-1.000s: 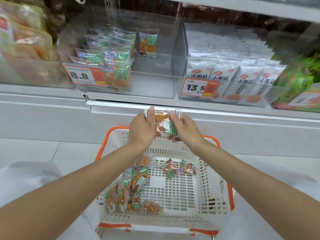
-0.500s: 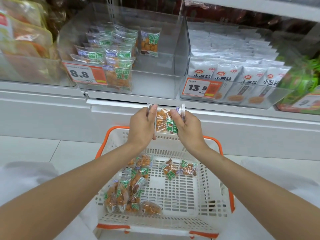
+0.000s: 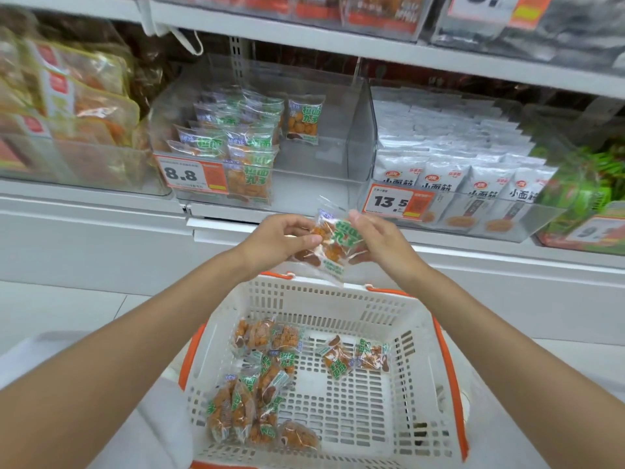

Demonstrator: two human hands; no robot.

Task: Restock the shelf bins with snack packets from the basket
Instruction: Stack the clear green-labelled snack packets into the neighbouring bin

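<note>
The left hand [image 3: 280, 242] and right hand [image 3: 382, 242] pinch one snack packet [image 3: 333, 245] in the middle of the frame, just under the clear bin [image 3: 362, 130]. The bin is part full. Many packets [image 3: 257, 394] lie in the basket [image 3: 338, 299] below, so lots is left to do

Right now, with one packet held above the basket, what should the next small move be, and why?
Probably lift the clear green-lettered packet of orange snacks, pinched by the left hand and right hand, up into the clear plastic bin tagged 8.8: matching packets stand at its left, its right part is bare.
</note>
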